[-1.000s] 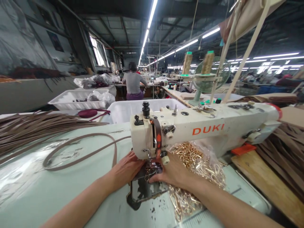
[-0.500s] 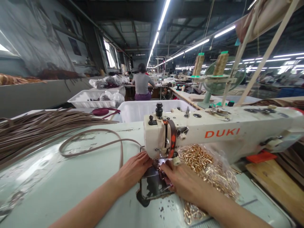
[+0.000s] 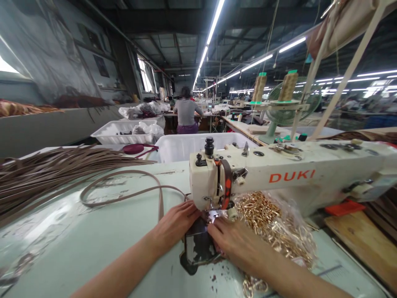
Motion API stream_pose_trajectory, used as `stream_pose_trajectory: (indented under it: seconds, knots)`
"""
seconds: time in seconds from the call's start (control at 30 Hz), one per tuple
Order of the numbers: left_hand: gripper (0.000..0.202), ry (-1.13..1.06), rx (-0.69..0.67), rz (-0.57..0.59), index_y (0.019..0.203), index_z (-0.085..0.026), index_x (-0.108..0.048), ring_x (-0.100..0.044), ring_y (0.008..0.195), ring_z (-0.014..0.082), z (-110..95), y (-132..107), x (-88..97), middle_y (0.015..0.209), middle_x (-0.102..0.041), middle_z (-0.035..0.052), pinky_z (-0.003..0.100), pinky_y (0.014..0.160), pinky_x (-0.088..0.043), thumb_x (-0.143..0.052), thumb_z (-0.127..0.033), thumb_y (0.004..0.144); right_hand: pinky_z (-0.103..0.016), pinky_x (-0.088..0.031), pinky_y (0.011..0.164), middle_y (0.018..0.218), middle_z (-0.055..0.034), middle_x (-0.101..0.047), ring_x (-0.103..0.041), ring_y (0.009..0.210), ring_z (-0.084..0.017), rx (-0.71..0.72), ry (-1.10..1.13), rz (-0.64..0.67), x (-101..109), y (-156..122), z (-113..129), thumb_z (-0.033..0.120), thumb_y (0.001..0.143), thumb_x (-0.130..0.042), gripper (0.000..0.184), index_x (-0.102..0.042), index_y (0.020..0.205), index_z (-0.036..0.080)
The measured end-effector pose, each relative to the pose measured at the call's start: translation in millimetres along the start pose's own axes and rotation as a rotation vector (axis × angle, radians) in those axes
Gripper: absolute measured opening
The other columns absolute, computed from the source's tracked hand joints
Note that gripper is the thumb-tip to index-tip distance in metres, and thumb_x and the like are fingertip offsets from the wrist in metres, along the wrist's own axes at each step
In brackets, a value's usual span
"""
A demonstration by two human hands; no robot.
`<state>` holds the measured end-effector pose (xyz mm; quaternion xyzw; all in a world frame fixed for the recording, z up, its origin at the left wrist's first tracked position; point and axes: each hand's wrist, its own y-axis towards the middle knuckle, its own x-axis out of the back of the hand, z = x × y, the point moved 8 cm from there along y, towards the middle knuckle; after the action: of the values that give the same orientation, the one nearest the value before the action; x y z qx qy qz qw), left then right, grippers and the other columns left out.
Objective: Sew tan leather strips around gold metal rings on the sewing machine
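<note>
1. Left hand flat on long brown leather strap, fingers extended, at needle of white DUKI sewing machine.
2. Right hand pinches strap end there; grip detail hidden.
3. Clear bag of gold metal clasps just right of the right hand.

— Can any writing be read here?
— One word only: "DUKI", in orange-red capital letters, stands on the front face of the cream sewing machine, along its horizontal arm.
— Anything on the thread cones or the white bins?
— No lettering there can be made out.
</note>
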<state>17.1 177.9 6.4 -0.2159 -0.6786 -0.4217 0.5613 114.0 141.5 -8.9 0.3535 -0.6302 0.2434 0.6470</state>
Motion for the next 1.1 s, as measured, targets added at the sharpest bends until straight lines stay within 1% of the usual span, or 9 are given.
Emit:
stream_pose_trajectory:
  seconds: [0.13,0.2,0.27,0.33,0.43,0.57,0.67,0.8,1.1]
  knots:
    - [0.016,0.008,-0.014,0.004,0.109,-0.017,-0.058,-0.057,0.108,0.0194,-2.1,-0.2,0.4,0.108,-0.064,0.0047,0.032,0.098,-0.047,-0.051,-0.016,0.095,-0.031,-0.041,0.055,0.096,-0.0111,-0.060,-0.058,0.075,-0.021,0.029,-0.065,-0.028,5.7,0.1,4.2,-0.002,0.078,-0.049,0.034,-0.048,0.108,0.013]
    - [0.015,0.027,-0.017,0.006,0.105,-0.018,-0.060,-0.059,0.104,0.0212,-5.7,-1.6,0.6,0.101,-0.064,0.0057,0.035,0.094,-0.049,-0.049,-0.016,0.096,-0.031,-0.043,0.060,0.098,-0.0126,-0.062,-0.059,0.079,-0.022,-0.025,-0.051,-0.037,8.7,-0.5,-4.8,-0.004,0.077,-0.047,0.042,-0.047,0.116,0.012]
    - [0.016,0.076,0.003,0.029,0.099,-0.016,-0.063,-0.061,0.093,0.0237,-9.1,-3.9,-1.6,0.089,-0.064,0.0067,0.039,0.084,-0.053,-0.047,-0.014,0.095,-0.031,-0.044,0.065,0.095,-0.0113,-0.063,-0.060,0.082,-0.022,-0.121,0.018,-0.054,11.7,-1.4,-19.2,-0.003,0.079,-0.045,0.041,-0.049,0.116,0.013]
    - [0.018,0.085,0.082,0.048,0.094,-0.015,-0.064,-0.061,0.083,0.0249,-7.8,-6.8,-4.3,0.083,-0.062,0.0067,0.041,0.076,-0.054,-0.046,-0.013,0.095,-0.030,-0.044,0.068,0.094,-0.0092,-0.064,-0.060,0.083,-0.021,-0.241,0.125,-0.078,14.6,-2.7,-35.7,0.002,0.083,-0.044,0.031,-0.055,0.110,0.014]
    - [0.016,-0.025,0.229,0.037,0.101,-0.019,-0.065,-0.061,0.090,0.0240,-0.3,-10.5,-7.2,0.093,-0.062,0.0059,0.038,0.080,-0.053,-0.051,-0.018,0.094,-0.028,-0.045,0.073,0.093,-0.0073,-0.066,-0.062,0.084,-0.019,-0.364,0.295,-0.086,15.6,-3.1,-54.1,0.012,0.088,-0.047,0.021,-0.061,0.102,0.015]
    - [0.017,-0.307,0.446,0.038,0.107,-0.027,-0.065,-0.059,0.102,0.0198,14.8,-12.1,-16.4,0.108,-0.061,0.0018,0.030,0.089,-0.048,-0.059,-0.025,0.091,-0.028,-0.046,0.077,0.095,-0.0073,-0.068,-0.063,0.088,-0.021,-0.354,0.449,-0.081,9.4,1.0,-62.6,0.026,0.087,-0.060,0.015,-0.066,0.096,0.016]
    - [0.015,-0.403,0.535,0.043,0.100,-0.025,-0.066,-0.059,0.100,0.0200,19.6,-11.0,-20.9,0.104,-0.062,0.0018,0.031,0.090,-0.045,-0.055,-0.022,0.090,-0.028,-0.046,0.078,0.094,-0.0068,-0.069,-0.063,0.089,-0.021,-0.319,0.485,-0.122,3.3,3.9,-64.4,0.024,0.088,-0.058,0.012,-0.068,0.092,0.018]
    - [0.012,-0.403,0.543,0.017,0.094,-0.022,-0.063,-0.059,0.095,0.0214,20.4,-11.2,-21.6,0.099,-0.061,0.0032,0.031,0.088,-0.044,-0.053,-0.020,0.087,-0.027,-0.047,0.077,0.093,-0.0067,-0.070,-0.065,0.088,-0.021,-0.324,0.502,-0.189,1.2,5.6,-66.8,0.021,0.090,-0.053,0.017,-0.070,0.093,0.018]
    - [0.014,-0.405,0.464,-0.035,0.095,-0.022,-0.060,-0.056,0.095,0.0218,21.8,-8.6,-18.4,0.095,-0.059,0.0032,0.030,0.086,-0.044,-0.051,-0.016,0.086,-0.029,-0.047,0.078,0.095,-0.0069,-0.071,-0.064,0.090,-0.022,-0.351,0.500,-0.184,0.1,6.3,-67.8,0.020,0.089,-0.053,0.017,-0.069,0.094,0.019]
